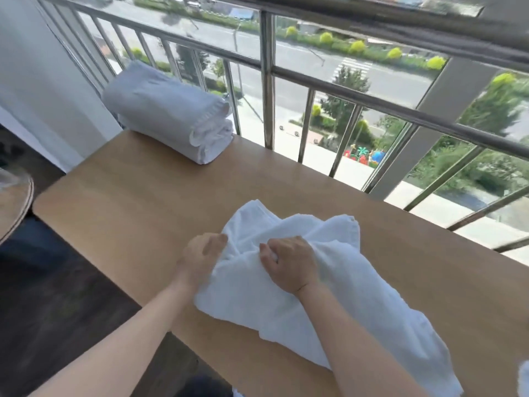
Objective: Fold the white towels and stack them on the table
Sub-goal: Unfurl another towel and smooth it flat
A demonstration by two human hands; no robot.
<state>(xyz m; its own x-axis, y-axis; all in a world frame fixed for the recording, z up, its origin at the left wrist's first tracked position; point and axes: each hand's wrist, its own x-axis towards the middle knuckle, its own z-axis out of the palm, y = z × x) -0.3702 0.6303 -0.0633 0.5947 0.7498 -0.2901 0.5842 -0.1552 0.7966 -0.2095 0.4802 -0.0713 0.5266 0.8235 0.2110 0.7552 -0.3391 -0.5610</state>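
Observation:
A rumpled white towel [292, 305] lies across the near part of the wooden table [137, 202], trailing toward the lower right. My left hand [200, 253] grips the towel's left edge with curled fingers. My right hand [289, 260] lies on top of the towel's middle and pinches a fold of the cloth. At the table's far left corner sits a stack of two folded white towels [171, 113], apart from both hands.
A metal railing [267, 81] and window run along the table's far edge. A white wall [37, 81] stands at the left. A round wooden table edge [17, 204] shows at far left. A bit of white cloth [523, 379] peeks in at the lower right.

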